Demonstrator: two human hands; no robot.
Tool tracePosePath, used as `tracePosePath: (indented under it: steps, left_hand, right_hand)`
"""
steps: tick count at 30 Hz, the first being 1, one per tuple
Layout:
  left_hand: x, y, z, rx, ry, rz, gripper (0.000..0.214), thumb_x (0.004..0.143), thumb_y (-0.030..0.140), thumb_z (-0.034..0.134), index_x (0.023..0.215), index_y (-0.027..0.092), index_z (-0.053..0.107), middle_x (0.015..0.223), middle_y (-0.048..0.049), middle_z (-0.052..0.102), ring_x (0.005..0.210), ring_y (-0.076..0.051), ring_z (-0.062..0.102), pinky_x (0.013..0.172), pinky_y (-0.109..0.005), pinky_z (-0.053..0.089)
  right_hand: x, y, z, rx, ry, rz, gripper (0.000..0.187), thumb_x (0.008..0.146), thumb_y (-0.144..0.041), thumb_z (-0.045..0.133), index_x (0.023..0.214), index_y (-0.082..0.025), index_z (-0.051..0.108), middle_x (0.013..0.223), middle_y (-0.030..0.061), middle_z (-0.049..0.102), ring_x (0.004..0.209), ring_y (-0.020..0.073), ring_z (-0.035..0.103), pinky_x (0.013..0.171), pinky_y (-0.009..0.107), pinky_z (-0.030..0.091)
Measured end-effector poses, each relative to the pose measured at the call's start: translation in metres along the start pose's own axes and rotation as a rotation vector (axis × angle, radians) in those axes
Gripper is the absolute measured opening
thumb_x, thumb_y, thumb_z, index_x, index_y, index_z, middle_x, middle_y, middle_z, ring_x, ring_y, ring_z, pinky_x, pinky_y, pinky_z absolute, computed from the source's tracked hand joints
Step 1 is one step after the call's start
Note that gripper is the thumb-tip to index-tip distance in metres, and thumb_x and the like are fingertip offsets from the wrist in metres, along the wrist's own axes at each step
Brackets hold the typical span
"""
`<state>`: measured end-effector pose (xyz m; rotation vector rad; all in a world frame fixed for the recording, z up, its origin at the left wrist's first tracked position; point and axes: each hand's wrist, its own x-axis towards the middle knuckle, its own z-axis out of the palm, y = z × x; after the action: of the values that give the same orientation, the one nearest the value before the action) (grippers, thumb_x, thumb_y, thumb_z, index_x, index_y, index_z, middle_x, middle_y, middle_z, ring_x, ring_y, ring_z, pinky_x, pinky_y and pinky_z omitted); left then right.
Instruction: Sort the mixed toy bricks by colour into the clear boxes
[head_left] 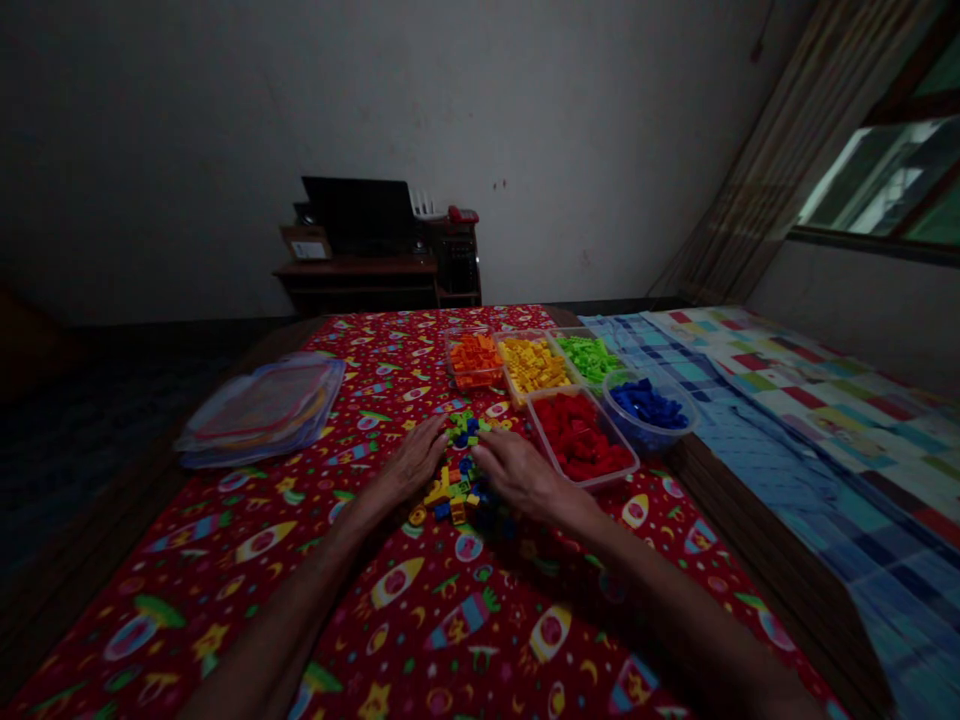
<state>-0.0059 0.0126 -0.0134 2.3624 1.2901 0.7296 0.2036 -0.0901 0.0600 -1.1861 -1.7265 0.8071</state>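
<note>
A small mixed pile of toy building bricks (pixel 455 488), yellow, blue, green and orange, lies on the red patterned cloth between my hands. My left hand (pixel 417 455) rests at the pile's left side, fingers stretched forward to its far end. From the right, my right hand (pixel 517 468) reaches over the bricks with its fingers extended and partly covering some of them. Neither hand visibly grips a brick, though the undersides of the fingers are hidden. Just right of my right hand stands a clear box of red bricks (pixel 581 435).
Behind it are boxes of orange bricks (pixel 477 360), yellow bricks (pixel 536 364) and green bricks (pixel 589 357). A round tub holds blue bricks (pixel 649 403). Stacked plastic lids (pixel 262 408) lie at left. A bed (pixel 810 430) adjoins the table's right; a monitor (pixel 360 215) stands beyond.
</note>
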Motion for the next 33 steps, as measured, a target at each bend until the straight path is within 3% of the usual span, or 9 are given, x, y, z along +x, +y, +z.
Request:
tracePosePath:
  steps: [4, 7, 11, 15, 19, 22, 24, 30, 33]
  left_hand:
    - [-0.005, 0.022, -0.002, -0.09, -0.07, 0.046, 0.055, 0.094, 0.049, 0.031, 0.137, 0.017, 0.045, 0.142, -0.0114, 0.048, 0.13, -0.022, 0.044, 0.109, -0.041, 0.035]
    - [-0.005, 0.04, -0.013, -0.248, -0.18, 0.068, 0.055, 0.095, 0.051, 0.027, 0.133, 0.02, 0.051, 0.137, -0.0078, 0.054, 0.124, -0.02, 0.052, 0.106, -0.038, 0.04]
    - [0.002, 0.04, -0.036, -0.28, -0.156, 0.04, 0.057, 0.09, 0.06, 0.032, 0.118, 0.022, 0.064, 0.118, -0.0068, 0.067, 0.107, -0.023, 0.063, 0.09, -0.034, 0.051]
    - [0.003, 0.018, -0.064, -0.079, -0.03, -0.022, 0.051, 0.086, 0.057, 0.04, 0.103, 0.019, 0.069, 0.094, -0.0086, 0.074, 0.084, -0.024, 0.068, 0.071, -0.031, 0.053]
    - [-0.003, 0.001, -0.082, 0.088, -0.165, -0.074, 0.038, 0.077, 0.051, 0.052, 0.093, 0.021, 0.071, 0.088, -0.0076, 0.074, 0.077, -0.023, 0.067, 0.065, -0.027, 0.051]
    - [-0.007, 0.004, -0.075, 0.027, -0.32, -0.08, 0.035, 0.07, 0.046, 0.06, 0.098, 0.025, 0.07, 0.086, -0.0031, 0.074, 0.072, -0.02, 0.067, 0.06, -0.023, 0.049]
    - [-0.008, 0.012, -0.063, -0.002, -0.357, -0.044, 0.032, 0.067, 0.041, 0.063, 0.095, 0.026, 0.07, 0.082, -0.0013, 0.074, 0.069, -0.019, 0.067, 0.058, -0.023, 0.049]
    - [-0.006, 0.019, -0.042, -0.012, -0.257, 0.051, 0.027, 0.069, 0.022, 0.059, 0.094, 0.025, 0.07, 0.09, -0.0035, 0.073, 0.079, -0.021, 0.067, 0.068, -0.026, 0.051]
    - [-0.003, 0.012, -0.042, 0.048, -0.152, 0.064, 0.03, 0.07, 0.019, 0.059, 0.098, 0.023, 0.069, 0.096, -0.0059, 0.071, 0.085, -0.021, 0.066, 0.075, -0.029, 0.052]
  right_hand:
    - [-0.013, 0.028, 0.029, -0.211, 0.036, -0.058, 0.043, 0.088, -0.027, 0.047, 0.13, -0.015, 0.049, 0.147, 0.0163, 0.036, 0.143, 0.0316, 0.01, 0.114, 0.058, 0.011]
    - [-0.015, 0.047, 0.025, -0.342, -0.018, -0.054, 0.058, 0.081, -0.01, 0.042, 0.139, -0.01, 0.04, 0.151, 0.0195, 0.027, 0.144, 0.0329, 0.002, 0.113, 0.061, 0.009]
    - [-0.01, 0.049, 0.016, -0.387, -0.114, -0.117, 0.069, 0.072, -0.001, 0.04, 0.139, -0.012, 0.04, 0.148, 0.0178, 0.033, 0.141, 0.0289, 0.019, 0.113, 0.055, 0.021]
    - [0.002, 0.04, 0.009, -0.322, -0.06, -0.155, 0.065, 0.072, -0.001, 0.038, 0.134, -0.015, 0.046, 0.132, 0.0154, 0.052, 0.124, 0.0239, 0.046, 0.106, 0.046, 0.035]
    - [0.006, 0.037, 0.005, -0.331, 0.015, -0.14, 0.056, 0.079, -0.007, 0.041, 0.134, -0.018, 0.046, 0.127, 0.0143, 0.055, 0.12, 0.0253, 0.048, 0.103, 0.046, 0.036]
    - [0.005, 0.032, 0.005, -0.404, -0.054, -0.083, 0.056, 0.077, -0.006, 0.043, 0.131, -0.017, 0.048, 0.121, 0.0154, 0.058, 0.117, 0.027, 0.049, 0.1, 0.046, 0.038]
    - [0.005, 0.025, 0.006, -0.456, -0.118, -0.048, 0.054, 0.073, -0.004, 0.045, 0.125, -0.016, 0.053, 0.113, 0.0157, 0.061, 0.113, 0.0274, 0.052, 0.097, 0.043, 0.04]
    - [0.016, 0.018, 0.009, -0.563, -0.097, 0.033, 0.033, 0.081, -0.006, 0.042, 0.104, -0.016, 0.063, 0.096, 0.0131, 0.065, 0.095, 0.0238, 0.058, 0.086, 0.035, 0.043]
    - [0.026, 0.021, 0.01, -0.611, -0.014, 0.053, 0.029, 0.086, -0.013, 0.042, 0.108, -0.015, 0.061, 0.097, 0.0128, 0.065, 0.094, 0.0232, 0.058, 0.085, 0.034, 0.043]
